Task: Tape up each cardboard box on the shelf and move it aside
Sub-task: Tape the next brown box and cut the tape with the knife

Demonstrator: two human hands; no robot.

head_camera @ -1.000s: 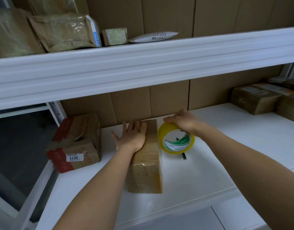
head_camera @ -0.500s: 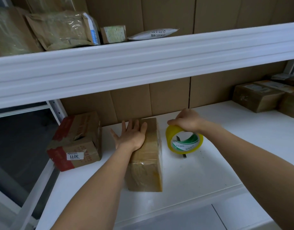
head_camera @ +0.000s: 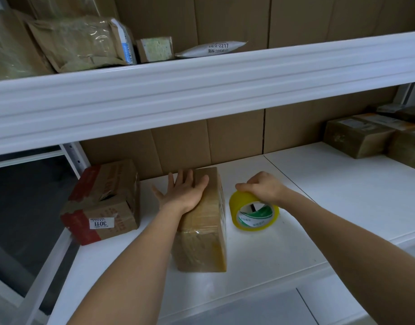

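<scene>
Two hands are working on the lower shelf (head_camera: 319, 184) in the head view. The left hand (head_camera: 183, 193) is lying flat, fingers released and spread, pressing on the far end of the narrow cardboard box (head_camera: 201, 235) at the shelf's middle. The right hand (head_camera: 260, 187) is gripping the yellow tape roll (head_camera: 253, 213), fingers curled over its top, just beside that box. The box is looking glossy with tape already; the red-striped box (head_camera: 103, 202), gaping, is seemingly waiting untaped.

Both forearms are bare (no sleeves in view); the hands (head_camera: 182, 193) seem to be ungloved.
</scene>
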